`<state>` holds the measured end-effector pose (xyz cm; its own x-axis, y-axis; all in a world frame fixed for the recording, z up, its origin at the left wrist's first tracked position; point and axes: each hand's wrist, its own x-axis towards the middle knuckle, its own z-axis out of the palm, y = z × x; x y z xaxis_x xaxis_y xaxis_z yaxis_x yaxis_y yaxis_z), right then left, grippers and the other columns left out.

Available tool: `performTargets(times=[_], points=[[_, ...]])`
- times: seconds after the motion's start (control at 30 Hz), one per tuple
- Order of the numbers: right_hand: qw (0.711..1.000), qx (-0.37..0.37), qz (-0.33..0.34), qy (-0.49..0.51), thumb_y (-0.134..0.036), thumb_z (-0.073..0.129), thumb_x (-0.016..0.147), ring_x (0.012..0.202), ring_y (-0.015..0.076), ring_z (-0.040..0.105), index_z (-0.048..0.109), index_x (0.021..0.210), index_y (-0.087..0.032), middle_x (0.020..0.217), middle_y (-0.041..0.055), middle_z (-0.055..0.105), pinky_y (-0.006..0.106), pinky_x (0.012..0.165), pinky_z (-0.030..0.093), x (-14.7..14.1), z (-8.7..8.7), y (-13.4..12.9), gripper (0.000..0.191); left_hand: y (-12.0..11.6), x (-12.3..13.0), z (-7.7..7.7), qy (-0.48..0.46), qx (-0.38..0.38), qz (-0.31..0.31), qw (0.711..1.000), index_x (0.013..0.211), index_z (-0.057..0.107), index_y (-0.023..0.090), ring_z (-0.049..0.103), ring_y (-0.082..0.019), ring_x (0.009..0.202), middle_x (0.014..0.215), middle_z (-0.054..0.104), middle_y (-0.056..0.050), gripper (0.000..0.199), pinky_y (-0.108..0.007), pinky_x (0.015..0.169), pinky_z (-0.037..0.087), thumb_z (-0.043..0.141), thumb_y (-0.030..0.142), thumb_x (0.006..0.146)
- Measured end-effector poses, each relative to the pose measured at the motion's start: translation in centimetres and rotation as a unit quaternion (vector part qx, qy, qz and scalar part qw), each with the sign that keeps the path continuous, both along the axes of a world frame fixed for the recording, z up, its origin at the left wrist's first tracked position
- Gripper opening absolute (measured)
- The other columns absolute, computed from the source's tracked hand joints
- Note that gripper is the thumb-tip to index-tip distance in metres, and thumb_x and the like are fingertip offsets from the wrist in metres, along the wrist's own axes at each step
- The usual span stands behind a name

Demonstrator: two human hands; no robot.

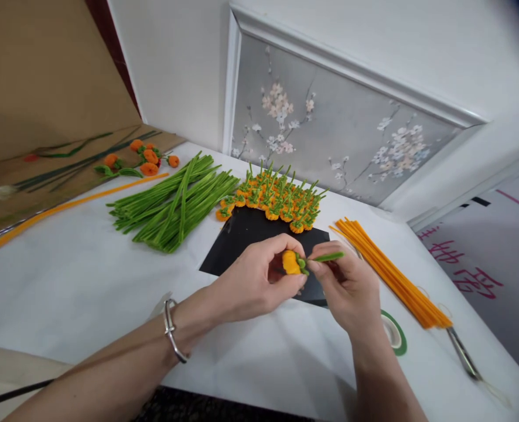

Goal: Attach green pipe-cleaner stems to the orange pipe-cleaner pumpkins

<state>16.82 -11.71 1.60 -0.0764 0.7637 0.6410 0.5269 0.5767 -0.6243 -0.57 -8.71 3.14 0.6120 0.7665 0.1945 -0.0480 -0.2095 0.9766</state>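
My left hand [259,278] is closed around a small orange pipe-cleaner pumpkin [290,262], its green top turned to the right. Thumb and fingers of my right hand [347,281] pinch the green pipe-cleaner stem [330,257] beside that top; the stem's free end points right. Both hands are above a black sheet [242,234]. Just behind them, many finished orange pumpkins [272,196] with upright green stems stand in a tight cluster. The fingertips of my right hand are partly hidden.
Green pipe cleaners [171,205] lie in a pile at left, and orange ones [395,275] in a bundle at right. Green tape [395,334] sits by my right wrist. Orange flower-like pieces [147,158] rest on cardboard at far left. A wall stands behind the table [66,281].
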Motion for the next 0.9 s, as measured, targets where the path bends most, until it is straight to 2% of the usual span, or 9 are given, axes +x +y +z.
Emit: performTargets(times=[0.13, 0.23, 0.3, 0.37, 0.43, 0.53, 0.73, 0.83, 0.9], points=[[0.999, 0.007, 0.017, -0.030, -0.014, 0.058, 0.087, 0.072, 0.0149, 0.060, 0.064, 0.084, -0.020, 0.081, 0.0030, 0.064, 0.027, 0.060, 0.047, -0.1, 0.4, -0.1, 0.009, 0.6, -0.5, 0.6, -0.020, -0.143, -0.073, 0.987, 0.088, 0.050, 0.016, 0.059, -0.010, 0.056, 0.064, 0.060, 0.001, 0.009, -0.025, 0.059, 0.050, 0.055, 0.022, 0.083], [0.999, 0.009, 0.024, -0.040, -0.014, 0.056, 0.088, 0.073, 0.0160, 0.061, 0.064, 0.084, -0.020, 0.081, 0.0040, 0.064, 0.028, 0.060, 0.047, -0.2, 0.6, -0.2, 0.011, 0.7, -0.6, 0.8, -0.045, -0.203, -0.105, 0.973, 0.093, 0.050, 0.017, 0.060, -0.011, 0.060, 0.071, 0.060, 0.000, 0.012, -0.026, 0.060, 0.052, 0.051, 0.023, 0.084], [0.999, 0.008, 0.007, -0.033, -0.015, 0.057, 0.087, 0.069, 0.0153, 0.059, 0.063, 0.083, -0.020, 0.080, 0.0041, 0.063, 0.027, 0.055, 0.045, -0.4, 0.5, -0.3, 0.009, 0.4, -0.6, 0.6, -0.048, -0.146, -0.080, 0.985, 0.102, 0.048, 0.019, 0.062, -0.013, 0.074, 0.086, 0.059, -0.002, 0.021, -0.029, 0.067, 0.053, 0.054, 0.026, 0.083], [1.000, 0.001, -0.017, -0.012, -0.016, 0.058, 0.086, 0.061, 0.0128, 0.055, 0.062, 0.081, -0.019, 0.078, 0.0035, 0.061, 0.025, 0.048, 0.041, -0.7, 0.3, -0.4, 0.006, 0.1, -0.4, 0.2, -0.020, -0.014, -0.016, 1.000, 0.108, 0.048, 0.021, 0.059, -0.016, 0.089, 0.102, 0.056, -0.005, 0.033, -0.031, 0.077, 0.052, 0.061, 0.024, 0.079], [0.999, -0.012, -0.029, 0.012, -0.017, 0.059, 0.085, 0.056, 0.0109, 0.051, 0.061, 0.080, -0.019, 0.077, 0.0030, 0.060, 0.024, 0.044, 0.036, -1.0, 0.2, -0.4, 0.006, -0.1, -0.2, -0.2, 0.015, 0.113, 0.042, 0.993, 0.109, 0.049, 0.021, 0.055, -0.018, 0.095, 0.110, 0.054, -0.007, 0.036, -0.032, 0.081, 0.050, 0.063, 0.018, 0.076], [0.999, -0.022, -0.017, 0.034, -0.018, 0.060, 0.085, 0.059, 0.0117, 0.052, 0.061, 0.079, -0.019, 0.076, 0.0030, 0.060, 0.024, 0.046, 0.038, -1.3, -0.1, -0.4, 0.006, -0.1, 0.0, -0.6, 0.046, 0.208, 0.079, 0.974, 0.101, 0.052, 0.020, 0.053, -0.017, 0.093, 0.106, 0.055, -0.007, 0.024, -0.029, 0.076, 0.048, 0.053, 0.011, 0.080], [0.999, -0.021, 0.016, 0.032, -0.016, 0.061, 0.086, 0.066, 0.0134, 0.056, 0.063, 0.081, -0.019, 0.078, 0.0032, 0.062, 0.025, 0.052, 0.043, -0.9, -0.2, -0.2, 0.006, 0.2, -0.1, -0.7, 0.069, 0.231, 0.104, 0.965, 0.091, 0.057, 0.018, 0.054, -0.012, 0.076, 0.102, 0.057, -0.006, 0.014, -0.023, 0.059, 0.045, 0.050, 0.012, 0.081], [0.999, -0.026, 0.032, 0.027, -0.016, 0.061, 0.086, 0.067, 0.0135, 0.057, 0.063, 0.082, -0.020, 0.077, 0.0026, 0.061, 0.026, 0.054, 0.044, -0.6, -0.2, -0.1, 0.006, 0.2, -0.2, -0.7, 0.056, 0.180, 0.077, 0.979, 0.086, 0.058, 0.017, 0.056, -0.008, 0.065, 0.105, 0.057, -0.006, 0.011, -0.021, 0.055, 0.046, 0.048, 0.013, 0.083], [0.999, -0.025, 0.032, 0.011, -0.016, 0.061, 0.086, 0.065, 0.0131, 0.056, 0.063, 0.081, -0.020, 0.076, 0.0021, 0.061, 0.025, 0.053, 0.043, -0.4, -0.1, -0.1, 0.006, 0.3, -0.2, -0.6, 0.035, 0.110, 0.049, 0.992, 0.083, 0.057, 0.016, 0.059, -0.007, 0.060, 0.102, 0.059, -0.006, 0.007, -0.021, 0.053, 0.047, 0.050, 0.014, 0.083]])
